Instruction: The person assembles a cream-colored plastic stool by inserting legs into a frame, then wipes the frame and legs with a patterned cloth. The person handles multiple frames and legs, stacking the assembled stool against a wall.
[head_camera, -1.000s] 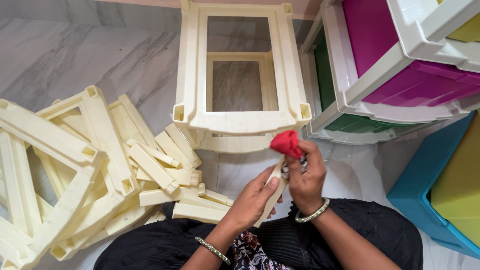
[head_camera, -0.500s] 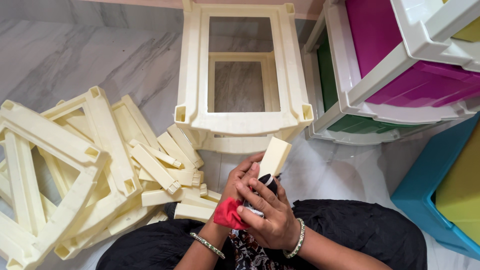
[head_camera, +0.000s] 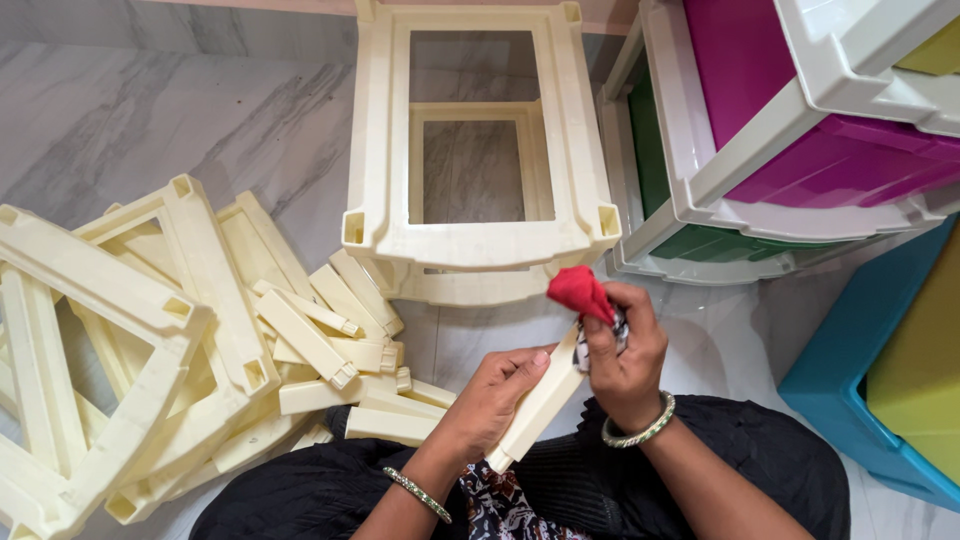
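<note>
Left hand (head_camera: 487, 400) and right hand (head_camera: 622, 355) sit side by side over the lap, a bar (head_camera: 535, 405) between them, a cloth (head_camera: 582, 293) on its far end. Behind them stands a frame (head_camera: 480, 240). Left lies a pile of frames (head_camera: 150, 340); right, a drawer unit (head_camera: 760, 170).

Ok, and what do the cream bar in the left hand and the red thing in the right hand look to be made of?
The cream bar looks like moulded plastic: smooth, slightly glossy, hard-edged, matching the cream frame ahead. The red thing appears to be cloth, soft and bunched into folds with a matt surface; a dark patterned part shows beneath, at the right hand. The left hand grips the bar.
</note>
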